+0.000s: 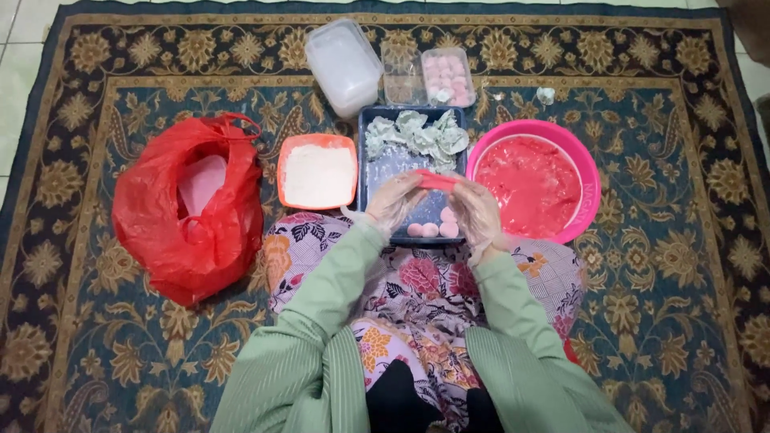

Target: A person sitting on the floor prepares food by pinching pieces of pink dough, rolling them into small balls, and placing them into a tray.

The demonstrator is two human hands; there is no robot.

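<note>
Two gloved hands stretch one flat piece of pink dough.
Left hand (395,200) and right hand (476,210) pinch the pink dough piece (437,181) between them, above the dark blue rectangular tray (363,128) beside the round pink plastic bowl (588,172).

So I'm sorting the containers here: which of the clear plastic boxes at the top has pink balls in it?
The rightmost small clear box, beside the empty small one; the big lidded tub looks white.

A big patterned rug (658,321) covers the floor. A red plastic bag (188,208) lies near its left edge. A clear tub (343,66) and a clear box of pink balls (449,76) sit by the far edge.
</note>
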